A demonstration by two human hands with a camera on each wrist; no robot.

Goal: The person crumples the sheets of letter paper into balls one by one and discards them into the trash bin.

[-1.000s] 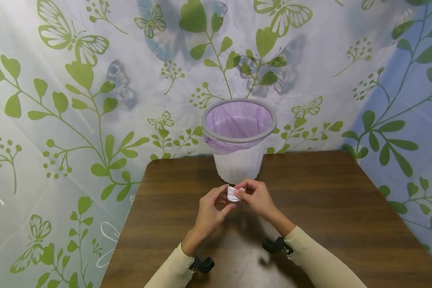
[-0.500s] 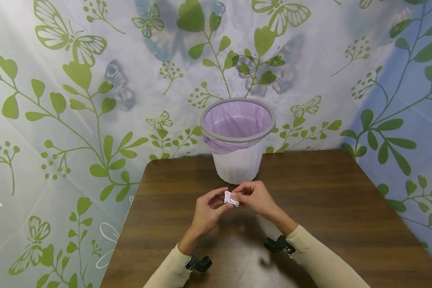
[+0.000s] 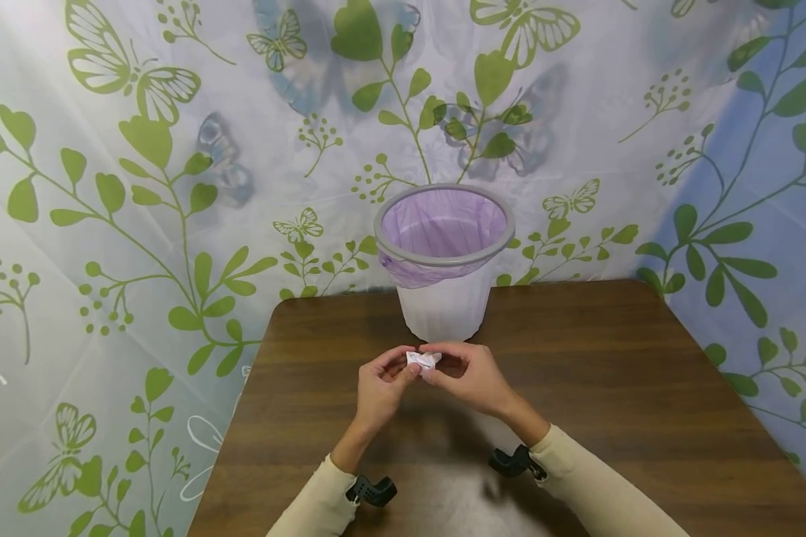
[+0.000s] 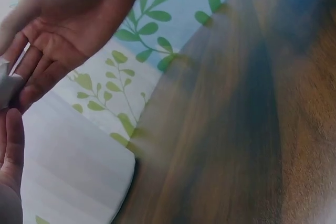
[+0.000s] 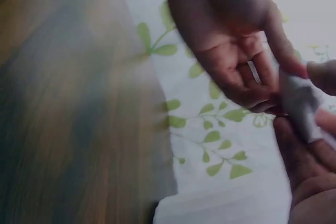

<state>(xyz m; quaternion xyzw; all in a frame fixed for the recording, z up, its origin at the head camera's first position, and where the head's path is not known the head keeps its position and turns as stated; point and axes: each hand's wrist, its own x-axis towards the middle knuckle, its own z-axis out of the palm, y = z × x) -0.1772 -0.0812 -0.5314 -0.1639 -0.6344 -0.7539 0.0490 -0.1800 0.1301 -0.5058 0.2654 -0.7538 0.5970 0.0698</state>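
Note:
In the head view a small crumpled piece of white paper [image 3: 422,361] is between both hands, above the table in front of the bin. My left hand [image 3: 378,391] pinches its left side, the thumb lying across the front. My right hand [image 3: 480,382] holds the right side, thumb below and index finger above. The left wrist view catches the paper [image 4: 8,86] at its left border, below the right hand's palm [image 4: 79,19]. In the right wrist view the paper [image 5: 302,106] looks blurred, with the left hand [image 5: 223,35] above and the right hand [image 5: 312,192] below.
A white waste bin [image 3: 443,306] with a grey rim and purple liner stands at the back of the brown wooden table [image 3: 611,388]. Behind it hangs a fabric backdrop [image 3: 255,224] printed with leaves and butterflies. Dark camera mounts [image 3: 372,491] sit under both wrists.
The paper has moved slightly left and been turned. My left thumb has come onto it. The right hand has changed its grip, with thumb and index finger now spread wider.

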